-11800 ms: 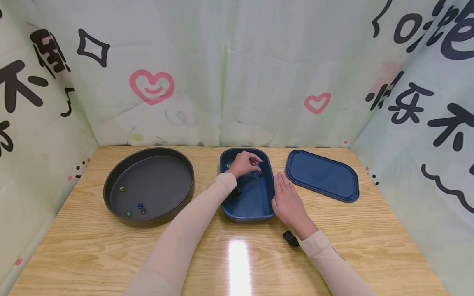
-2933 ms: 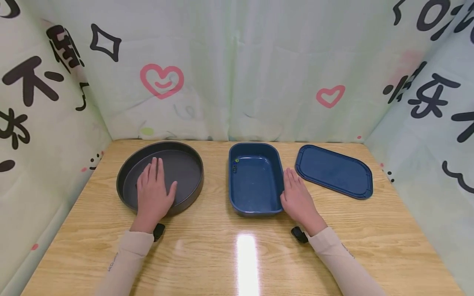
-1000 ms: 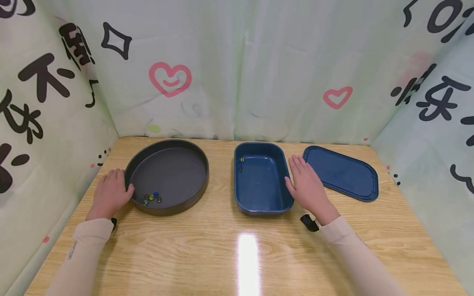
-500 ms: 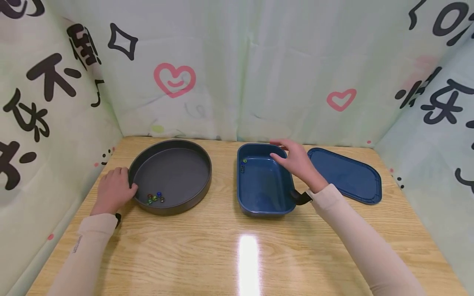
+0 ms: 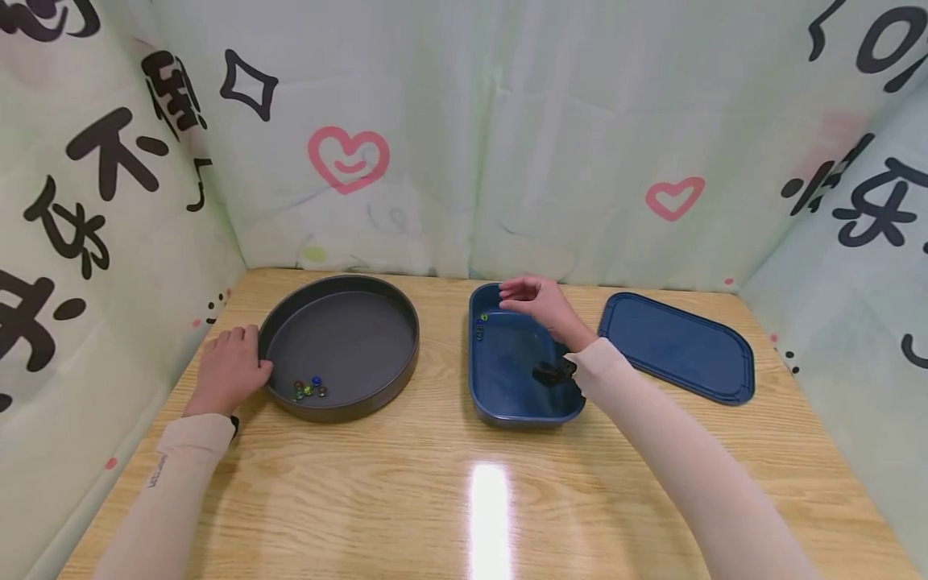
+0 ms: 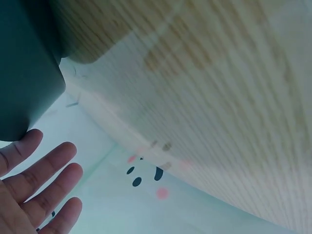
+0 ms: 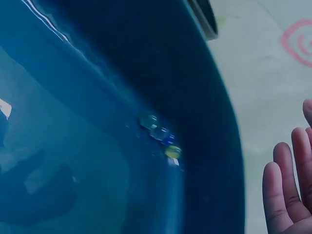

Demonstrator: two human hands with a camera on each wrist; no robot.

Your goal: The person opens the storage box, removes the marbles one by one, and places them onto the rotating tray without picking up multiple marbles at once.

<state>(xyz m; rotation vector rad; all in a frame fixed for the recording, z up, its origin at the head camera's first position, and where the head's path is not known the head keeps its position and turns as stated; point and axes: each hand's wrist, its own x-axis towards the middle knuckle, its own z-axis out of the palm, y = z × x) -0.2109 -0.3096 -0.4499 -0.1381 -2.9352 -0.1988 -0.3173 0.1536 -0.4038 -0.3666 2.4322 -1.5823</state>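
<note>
Beside the round dark pan point(image 5: 337, 342), my left hand point(image 5: 230, 370) rests against its left outer wall and grips nothing. In the left wrist view my left fingers point(image 6: 46, 180) are spread near the pan's side point(image 6: 29, 68). Several marbles point(image 5: 308, 390) lie together at the pan's front left. Over the far part of the deep blue box point(image 5: 511, 379) hovers my right hand point(image 5: 544, 306), fingers loosely bent with nothing between them. More marbles point(image 5: 480, 324) sit in a row along the box's left inner wall; clear, blue and yellow-green marbles point(image 7: 161, 134) show in the right wrist view.
A flat blue lid point(image 5: 677, 346) lies to the right of the box, near the table's back edge. Printed curtains point(image 5: 478, 161) enclose the wooden table point(image 5: 406, 491) at the back and both sides. Bare table separates the pan and the box.
Earlier my left hand reached into the blue box; now it is at the pan's left side, and the pan's marbles are closer together. My right hand has moved from the box's right side to over it.
</note>
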